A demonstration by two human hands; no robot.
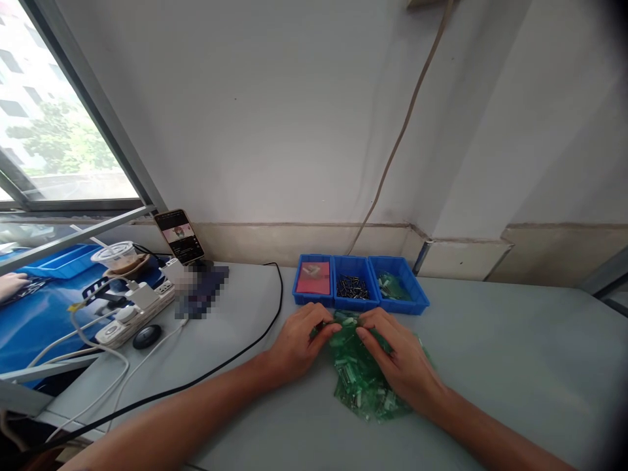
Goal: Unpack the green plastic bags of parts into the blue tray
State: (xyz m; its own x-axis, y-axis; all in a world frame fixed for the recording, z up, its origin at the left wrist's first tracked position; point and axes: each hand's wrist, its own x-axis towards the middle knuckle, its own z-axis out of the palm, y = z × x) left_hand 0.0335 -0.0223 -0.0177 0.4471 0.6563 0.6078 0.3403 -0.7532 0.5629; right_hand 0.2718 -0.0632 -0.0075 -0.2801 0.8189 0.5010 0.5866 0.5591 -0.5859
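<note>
A green see-through plastic bag [360, 373] with many small clear pieces inside lies on the grey table in front of me. My left hand [304, 337] pinches the upper left of its top edge between thumb and fingers. On the other side, my right hand [400, 353] grips the top edge the same way and covers part of the bag. Just beyond my hands stand blue bins side by side: the left bin [296, 297] holds a pink-red sheet with small clear pieces on it, the middle bin [350, 304] dark metal parts, the right bin [419, 304] some green packets.
Left are a phone [180, 237] leaning upright, a power strip [110, 335] with plugs, a black mouse-like object [147, 337] and a lidded cup [115, 255]. A black cable [235, 353] crosses the table. Another person's hand [12, 284] shows at the far left.
</note>
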